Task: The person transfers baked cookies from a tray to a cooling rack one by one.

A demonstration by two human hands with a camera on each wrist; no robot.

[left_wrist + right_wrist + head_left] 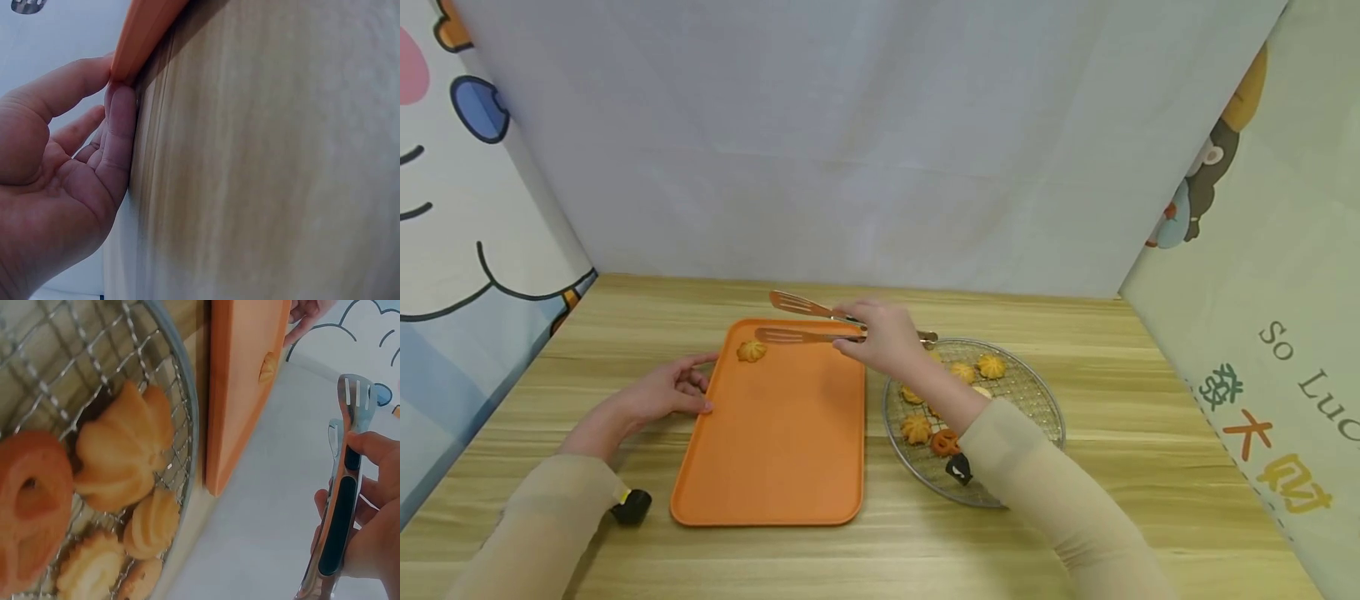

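Note:
My left hand [662, 392] is at the left edge of an orange tray [782, 450], thumb on the rim and other fingers curled at its side. In the left wrist view, the thumb and a finger pinch the tray's edge [140, 47]. My right hand [883, 333] grips metal tongs [808, 337] with dark handle pads, held above the tray's far end. Their slotted tips are spread apart with nothing between them. One flower-shaped cookie [751, 351] lies in the tray's far left corner, close by the tong tips.
Right of the tray stands a round wire rack [1030, 417], partly hidden by my right forearm. It bears several piped cookies [916, 429], a pretzel-shaped cookie [945, 442] and a small black piece [958, 469]. Cloth walls [880, 167] surround the wooden table [1120, 500].

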